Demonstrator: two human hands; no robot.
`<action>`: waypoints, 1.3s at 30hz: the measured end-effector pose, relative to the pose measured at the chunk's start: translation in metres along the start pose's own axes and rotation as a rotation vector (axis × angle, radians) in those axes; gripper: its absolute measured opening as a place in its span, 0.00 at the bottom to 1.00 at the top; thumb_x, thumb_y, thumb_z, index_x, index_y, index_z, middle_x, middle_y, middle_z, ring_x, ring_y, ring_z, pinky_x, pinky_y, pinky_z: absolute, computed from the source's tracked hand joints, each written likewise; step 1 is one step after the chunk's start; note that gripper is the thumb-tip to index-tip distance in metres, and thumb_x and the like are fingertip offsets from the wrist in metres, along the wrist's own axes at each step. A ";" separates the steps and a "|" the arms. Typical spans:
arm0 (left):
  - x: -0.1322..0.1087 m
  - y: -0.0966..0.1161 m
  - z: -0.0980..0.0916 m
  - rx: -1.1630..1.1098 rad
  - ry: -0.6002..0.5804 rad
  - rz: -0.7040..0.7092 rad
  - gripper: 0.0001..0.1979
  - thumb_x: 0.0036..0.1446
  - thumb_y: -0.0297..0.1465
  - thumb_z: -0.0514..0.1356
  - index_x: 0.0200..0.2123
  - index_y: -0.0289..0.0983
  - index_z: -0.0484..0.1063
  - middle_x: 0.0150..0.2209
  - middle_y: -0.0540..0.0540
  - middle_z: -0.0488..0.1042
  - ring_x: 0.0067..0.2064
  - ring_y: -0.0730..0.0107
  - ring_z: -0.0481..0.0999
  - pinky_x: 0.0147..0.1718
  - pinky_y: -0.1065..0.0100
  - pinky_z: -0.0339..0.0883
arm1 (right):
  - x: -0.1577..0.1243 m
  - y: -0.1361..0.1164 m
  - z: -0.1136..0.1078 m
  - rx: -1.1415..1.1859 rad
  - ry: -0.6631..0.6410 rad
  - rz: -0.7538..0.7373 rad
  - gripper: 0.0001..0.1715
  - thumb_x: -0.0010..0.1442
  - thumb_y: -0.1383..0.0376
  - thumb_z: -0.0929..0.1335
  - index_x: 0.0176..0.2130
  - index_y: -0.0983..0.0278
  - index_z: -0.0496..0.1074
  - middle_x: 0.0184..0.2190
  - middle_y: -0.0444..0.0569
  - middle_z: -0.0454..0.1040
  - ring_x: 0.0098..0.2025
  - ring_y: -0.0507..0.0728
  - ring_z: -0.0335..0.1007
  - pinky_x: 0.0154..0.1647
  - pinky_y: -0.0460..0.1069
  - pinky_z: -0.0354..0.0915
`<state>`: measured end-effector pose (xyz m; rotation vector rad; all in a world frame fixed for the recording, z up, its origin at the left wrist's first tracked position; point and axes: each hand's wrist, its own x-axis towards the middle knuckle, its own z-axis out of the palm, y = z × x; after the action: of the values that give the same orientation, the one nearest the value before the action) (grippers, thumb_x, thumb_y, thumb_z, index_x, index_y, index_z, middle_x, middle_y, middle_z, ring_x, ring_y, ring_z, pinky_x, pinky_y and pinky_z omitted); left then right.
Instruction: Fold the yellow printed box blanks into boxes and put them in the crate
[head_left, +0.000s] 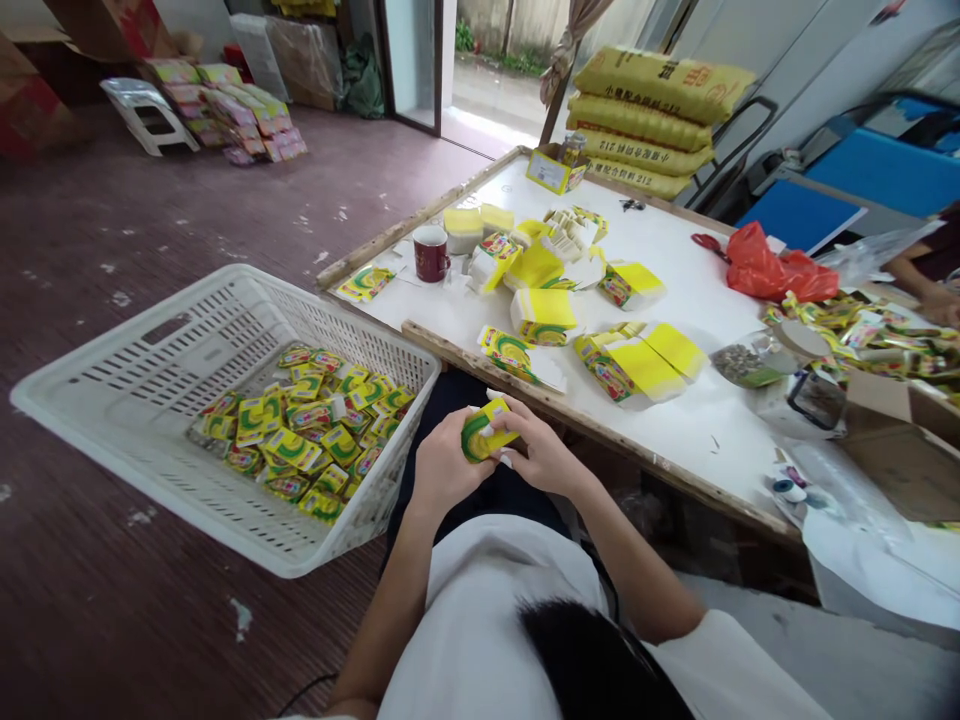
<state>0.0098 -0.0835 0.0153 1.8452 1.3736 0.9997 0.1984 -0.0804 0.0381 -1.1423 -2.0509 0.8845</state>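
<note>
Over my lap, both hands grip one small yellow and green printed carton. My left hand is closed around its left side, and my right hand pinches it from the right. White coverings show on some fingertips. To the left stands a white plastic basket with a heap of similar yellow and green packs in it. Just beyond my hands, flat printed cartons lie at the table's edge. Stacks of yellow flat cartons sit farther in on the white table.
A dark red mug stands near the table's left edge. At the right are a red plastic bag, a clear jar, a cardboard box and another person's hand. Yellow sacks are piled behind the table.
</note>
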 end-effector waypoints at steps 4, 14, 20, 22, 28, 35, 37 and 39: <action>0.001 0.000 -0.001 -0.038 -0.012 0.007 0.28 0.48 0.35 0.70 0.53 0.39 0.68 0.51 0.39 0.77 0.52 0.50 0.79 0.51 0.54 0.72 | 0.005 0.006 0.007 0.219 0.080 -0.012 0.38 0.62 0.60 0.71 0.67 0.59 0.57 0.66 0.59 0.63 0.66 0.65 0.65 0.64 0.60 0.64; 0.005 -0.007 0.005 -0.175 0.120 -0.081 0.27 0.49 0.38 0.70 0.52 0.38 0.69 0.48 0.40 0.78 0.49 0.53 0.80 0.50 0.55 0.73 | 0.012 0.034 0.004 0.042 0.084 0.110 0.44 0.62 0.56 0.71 0.70 0.61 0.53 0.66 0.60 0.65 0.62 0.64 0.68 0.62 0.59 0.66; 0.016 -0.027 -0.002 -0.296 0.936 -0.138 0.51 0.48 0.39 0.71 0.67 0.32 0.45 0.71 0.26 0.46 0.74 0.50 0.46 0.71 0.52 0.43 | 0.064 0.078 -0.035 -0.316 0.365 0.484 0.18 0.62 0.64 0.68 0.51 0.69 0.75 0.49 0.61 0.77 0.48 0.63 0.75 0.53 0.57 0.69; 0.014 -0.025 -0.001 -0.298 0.906 -0.085 0.51 0.51 0.39 0.70 0.68 0.33 0.42 0.73 0.27 0.40 0.75 0.51 0.41 0.72 0.51 0.38 | 0.078 0.090 -0.038 -0.393 0.383 0.554 0.17 0.59 0.66 0.71 0.48 0.69 0.76 0.49 0.62 0.76 0.51 0.65 0.73 0.55 0.58 0.66; 0.009 -0.018 0.019 -0.521 0.665 -0.119 0.35 0.56 0.42 0.66 0.62 0.39 0.56 0.65 0.31 0.61 0.64 0.52 0.67 0.59 0.54 0.66 | 0.087 0.108 -0.026 -0.522 0.345 0.687 0.18 0.53 0.68 0.75 0.45 0.68 0.75 0.48 0.62 0.74 0.53 0.66 0.70 0.55 0.55 0.62; 0.010 -0.021 0.020 -0.650 0.540 -0.154 0.25 0.57 0.39 0.67 0.55 0.41 0.64 0.56 0.38 0.71 0.50 0.63 0.76 0.46 0.65 0.72 | 0.085 0.110 -0.028 -0.537 0.368 0.721 0.23 0.52 0.65 0.76 0.47 0.67 0.72 0.48 0.61 0.74 0.51 0.65 0.71 0.51 0.53 0.63; 0.010 -0.019 0.020 -0.669 0.508 -0.149 0.23 0.58 0.38 0.66 0.54 0.40 0.65 0.54 0.39 0.72 0.48 0.65 0.77 0.45 0.66 0.72 | 0.086 0.110 -0.028 -0.523 0.379 0.730 0.20 0.51 0.64 0.77 0.43 0.66 0.72 0.47 0.61 0.74 0.50 0.65 0.71 0.50 0.53 0.63; 0.009 -0.016 0.020 -0.684 0.478 -0.146 0.23 0.59 0.38 0.65 0.55 0.40 0.65 0.53 0.40 0.73 0.46 0.67 0.77 0.45 0.66 0.71 | 0.088 0.108 -0.029 -0.500 0.389 0.732 0.20 0.49 0.64 0.77 0.40 0.65 0.72 0.45 0.60 0.75 0.49 0.65 0.72 0.48 0.52 0.63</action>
<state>0.0204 -0.0710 -0.0068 1.0254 1.1778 1.6478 0.2331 0.0477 -0.0138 -2.2208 -1.5601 0.3875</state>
